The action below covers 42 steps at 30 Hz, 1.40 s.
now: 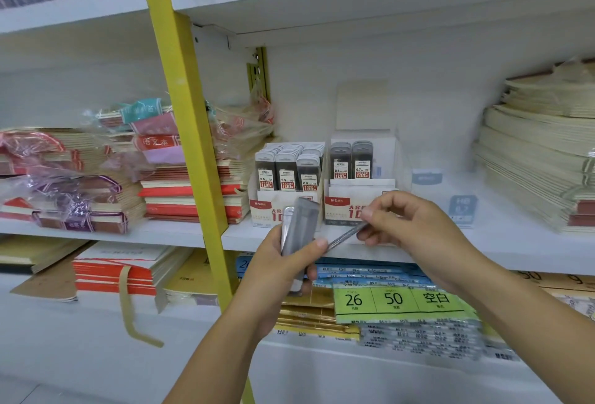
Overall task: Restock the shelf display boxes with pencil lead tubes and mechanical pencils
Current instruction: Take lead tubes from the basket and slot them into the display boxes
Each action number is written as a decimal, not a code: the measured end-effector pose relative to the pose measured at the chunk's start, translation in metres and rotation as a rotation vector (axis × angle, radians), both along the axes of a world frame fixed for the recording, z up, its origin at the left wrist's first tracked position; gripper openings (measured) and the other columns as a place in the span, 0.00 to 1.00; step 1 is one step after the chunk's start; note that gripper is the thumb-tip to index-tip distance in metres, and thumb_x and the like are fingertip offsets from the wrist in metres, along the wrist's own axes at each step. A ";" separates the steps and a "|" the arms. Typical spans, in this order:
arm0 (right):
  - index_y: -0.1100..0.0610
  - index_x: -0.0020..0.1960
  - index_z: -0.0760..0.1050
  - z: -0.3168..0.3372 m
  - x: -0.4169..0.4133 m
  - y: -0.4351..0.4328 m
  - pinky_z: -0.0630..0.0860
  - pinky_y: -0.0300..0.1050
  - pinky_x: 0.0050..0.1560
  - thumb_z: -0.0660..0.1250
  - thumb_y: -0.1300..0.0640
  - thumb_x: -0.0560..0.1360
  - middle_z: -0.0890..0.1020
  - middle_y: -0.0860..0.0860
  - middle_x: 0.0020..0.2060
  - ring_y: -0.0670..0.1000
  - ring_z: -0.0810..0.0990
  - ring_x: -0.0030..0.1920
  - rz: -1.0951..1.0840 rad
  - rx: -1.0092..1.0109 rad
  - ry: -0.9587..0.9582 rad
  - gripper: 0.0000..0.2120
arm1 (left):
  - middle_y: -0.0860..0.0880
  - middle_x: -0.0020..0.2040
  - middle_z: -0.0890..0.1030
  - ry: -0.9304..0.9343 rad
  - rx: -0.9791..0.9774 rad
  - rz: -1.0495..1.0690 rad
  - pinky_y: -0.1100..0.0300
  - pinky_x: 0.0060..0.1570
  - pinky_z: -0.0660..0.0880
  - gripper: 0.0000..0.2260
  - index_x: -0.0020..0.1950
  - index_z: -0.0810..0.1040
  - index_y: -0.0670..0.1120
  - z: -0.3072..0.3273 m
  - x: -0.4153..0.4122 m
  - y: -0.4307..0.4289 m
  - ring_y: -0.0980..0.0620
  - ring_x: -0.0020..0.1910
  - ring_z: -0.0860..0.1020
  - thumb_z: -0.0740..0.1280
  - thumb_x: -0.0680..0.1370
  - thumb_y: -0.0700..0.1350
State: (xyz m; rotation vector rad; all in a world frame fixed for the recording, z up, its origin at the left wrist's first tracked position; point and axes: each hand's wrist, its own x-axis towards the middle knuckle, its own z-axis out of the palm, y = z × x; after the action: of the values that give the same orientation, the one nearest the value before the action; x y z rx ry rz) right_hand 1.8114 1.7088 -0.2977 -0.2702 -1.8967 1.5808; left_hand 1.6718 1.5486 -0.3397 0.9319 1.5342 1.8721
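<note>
Left hand [283, 262] grips pack of lead tubes [297, 226], upright, before shelf [450, 252] front edge. Right hand [405, 223] pinches thin tube [346, 236], far end at left thumb. Behind, near edge: left box [267, 210] full; right box [341, 210] holds two tubes at left, right part free.

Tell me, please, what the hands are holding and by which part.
The left hand grips a stack of lead tubes by its lower half; the right hand pinches one tube by its end.

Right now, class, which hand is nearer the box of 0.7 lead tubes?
Right. The right hand, pinching a slim tube, is just in front of the 0.7 box; the left hand, gripping a grey pack, is lower and further left, before the 0.5 box.
</note>
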 end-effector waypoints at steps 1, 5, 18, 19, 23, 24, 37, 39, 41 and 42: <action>0.55 0.44 0.81 -0.002 0.000 -0.001 0.81 0.40 0.45 0.73 0.59 0.72 0.86 0.54 0.42 0.53 0.86 0.42 -0.022 0.002 -0.003 0.01 | 0.50 0.37 0.80 -0.028 -0.001 0.020 0.62 0.29 0.72 0.21 0.59 0.78 0.49 0.000 -0.002 0.000 0.55 0.32 0.76 0.80 0.69 0.51; 0.52 0.50 0.82 -0.009 0.002 -0.006 0.78 0.35 0.54 0.74 0.66 0.70 0.85 0.46 0.49 0.43 0.83 0.50 -0.020 0.035 -0.039 0.12 | 0.53 0.36 0.82 -0.098 0.019 0.100 0.63 0.28 0.73 0.23 0.59 0.78 0.48 0.000 -0.008 -0.002 0.57 0.32 0.77 0.80 0.67 0.45; 0.32 0.65 0.67 0.010 -0.005 -0.019 0.80 0.42 0.39 0.69 0.66 0.73 0.80 0.38 0.44 0.43 0.81 0.39 0.161 0.453 -0.304 0.33 | 0.52 0.35 0.80 0.084 0.088 0.079 0.63 0.32 0.75 0.13 0.60 0.77 0.51 0.014 -0.001 0.003 0.56 0.32 0.74 0.73 0.77 0.46; 0.30 0.65 0.66 0.014 -0.006 -0.016 0.81 0.44 0.41 0.68 0.68 0.73 0.80 0.40 0.46 0.46 0.83 0.42 0.158 0.429 -0.275 0.36 | 0.52 0.36 0.80 0.072 0.108 0.092 0.63 0.33 0.75 0.12 0.60 0.77 0.51 0.015 -0.001 0.004 0.56 0.32 0.74 0.72 0.78 0.47; 0.33 0.55 0.71 0.047 -0.016 -0.006 0.82 0.46 0.42 0.68 0.69 0.74 0.84 0.47 0.50 0.50 0.85 0.45 0.005 0.373 0.024 0.30 | 0.52 0.40 0.82 -0.009 0.159 0.223 0.60 0.30 0.73 0.04 0.56 0.77 0.53 0.018 -0.013 0.005 0.56 0.30 0.74 0.66 0.82 0.49; 0.34 0.53 0.70 0.057 -0.022 -0.006 0.81 0.42 0.41 0.69 0.67 0.74 0.84 0.46 0.48 0.48 0.84 0.44 -0.051 0.425 0.084 0.27 | 0.53 0.38 0.82 -0.042 0.170 0.253 0.60 0.29 0.73 0.03 0.54 0.77 0.52 0.018 -0.017 0.004 0.57 0.29 0.74 0.65 0.82 0.48; 0.42 0.56 0.68 0.077 -0.084 -0.014 0.74 0.38 0.37 0.69 0.56 0.74 0.78 0.40 0.42 0.41 0.77 0.41 -0.364 1.210 -0.067 0.16 | 0.52 0.33 0.81 -0.079 0.154 0.318 0.61 0.32 0.75 0.03 0.51 0.78 0.52 0.009 -0.045 -0.006 0.57 0.29 0.77 0.65 0.80 0.45; 0.44 0.54 0.71 0.078 -0.092 -0.008 0.76 0.43 0.42 0.69 0.56 0.74 0.77 0.40 0.44 0.42 0.76 0.43 -0.350 1.102 -0.118 0.13 | 0.53 0.35 0.83 -0.078 0.160 0.300 0.60 0.34 0.76 0.04 0.52 0.79 0.55 0.009 -0.045 -0.009 0.57 0.31 0.79 0.66 0.80 0.46; 0.45 0.54 0.76 0.075 -0.099 -0.003 0.75 0.45 0.47 0.70 0.54 0.74 0.72 0.40 0.45 0.44 0.74 0.44 -0.378 1.075 -0.166 0.10 | 0.54 0.39 0.84 -0.075 0.175 0.279 0.62 0.35 0.78 0.05 0.55 0.79 0.56 0.010 -0.045 -0.013 0.58 0.33 0.80 0.67 0.81 0.47; 0.46 0.54 0.78 0.074 -0.102 -0.001 0.74 0.43 0.47 0.71 0.53 0.74 0.70 0.40 0.44 0.45 0.72 0.45 -0.412 1.089 -0.181 0.09 | 0.55 0.40 0.85 -0.069 0.180 0.268 0.62 0.35 0.78 0.05 0.56 0.78 0.56 0.011 -0.044 -0.015 0.58 0.34 0.81 0.68 0.81 0.48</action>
State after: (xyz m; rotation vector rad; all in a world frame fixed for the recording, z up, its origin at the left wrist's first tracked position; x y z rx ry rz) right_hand 1.7095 1.7074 -0.2239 -0.2854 -2.3468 0.1480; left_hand 1.6278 1.5340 -0.3288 0.7574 1.5293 2.2381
